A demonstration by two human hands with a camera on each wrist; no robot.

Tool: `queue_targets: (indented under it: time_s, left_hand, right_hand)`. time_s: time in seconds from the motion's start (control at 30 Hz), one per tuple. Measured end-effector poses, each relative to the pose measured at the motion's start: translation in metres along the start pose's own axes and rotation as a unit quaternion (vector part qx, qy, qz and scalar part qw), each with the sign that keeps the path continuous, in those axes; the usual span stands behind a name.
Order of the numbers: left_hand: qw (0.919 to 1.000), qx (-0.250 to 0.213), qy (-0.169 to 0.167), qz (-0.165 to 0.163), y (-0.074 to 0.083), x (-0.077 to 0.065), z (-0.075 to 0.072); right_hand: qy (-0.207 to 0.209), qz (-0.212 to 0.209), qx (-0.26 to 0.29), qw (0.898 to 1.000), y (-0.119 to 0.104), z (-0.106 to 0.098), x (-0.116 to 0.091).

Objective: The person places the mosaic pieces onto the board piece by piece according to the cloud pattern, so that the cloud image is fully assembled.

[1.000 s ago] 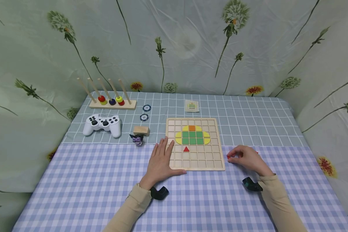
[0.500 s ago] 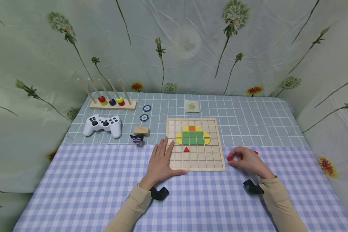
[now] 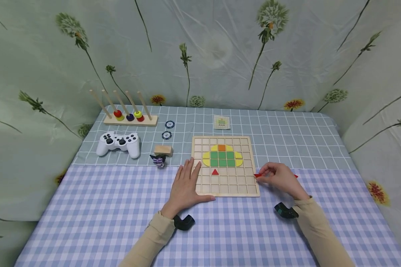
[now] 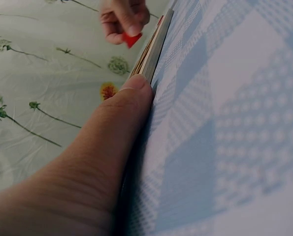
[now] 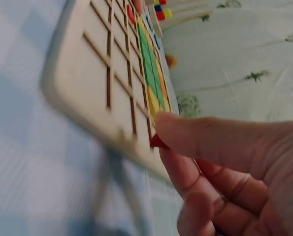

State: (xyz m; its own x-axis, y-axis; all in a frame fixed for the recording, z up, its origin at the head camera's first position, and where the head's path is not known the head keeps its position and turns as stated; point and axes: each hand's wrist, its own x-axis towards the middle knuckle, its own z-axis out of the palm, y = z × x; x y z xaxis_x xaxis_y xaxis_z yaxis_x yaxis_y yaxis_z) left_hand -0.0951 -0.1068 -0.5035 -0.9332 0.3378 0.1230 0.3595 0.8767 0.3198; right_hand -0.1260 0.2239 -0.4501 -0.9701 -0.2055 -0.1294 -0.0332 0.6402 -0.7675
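A wooden grid board (image 3: 235,189) lies on the checked cloth. Set in its squares are green pieces (image 3: 222,155), an orange square (image 3: 222,147), yellow curved pieces (image 3: 205,159) and, lower down, a red triangle (image 3: 215,172). My left hand (image 3: 184,187) rests with fingers spread on the board's left side, its thumb along the near edge. Between thumb and fingertips my right hand (image 3: 281,179) pinches a small red piece (image 5: 158,142), held up at the board's right edge. Another red piece (image 3: 296,176) shows partly behind that hand.
Beyond the board lies a small pattern card (image 3: 222,122). To the left are a wooden block (image 3: 163,150), a dark figurine (image 3: 158,161), two round chips (image 3: 166,135), a white game controller (image 3: 118,144) and a peg stand (image 3: 130,120) with coloured beads.
My right hand has moved left and away from me with the red piece, from the cloth to the board's right edge. The left hand has stayed in place.
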Motion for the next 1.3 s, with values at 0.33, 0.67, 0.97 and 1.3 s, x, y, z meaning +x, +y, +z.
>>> queue_targets:
  time_s: [0.33, 0.67, 0.97, 1.3]
  left_hand:
    - [1.0000, -0.002, -0.001, -0.001, 0.000, 0.000, 0.000]
    - [1.0000, -0.001, -0.003, -0.003, 0.001, 0.001, -0.001]
    - [1.0000, -0.005, 0.004, 0.002, 0.002, 0.000, -0.001]
    - [1.0000, -0.004, -0.005, -0.004, 0.001, 0.001, -0.003]
  right_hand:
    - [-0.005, -0.042, 0.008, 0.999, -0.035, 0.029, 0.029]
    - [-0.038, -0.084, -0.016, 0.996, -0.055, 0.060, 0.043]
    - [-0.023, -0.075, -0.035, 0.996, -0.057, 0.073, 0.047]
    - [-0.006, -0.085, -0.074, 0.994, -0.058, 0.074, 0.047]
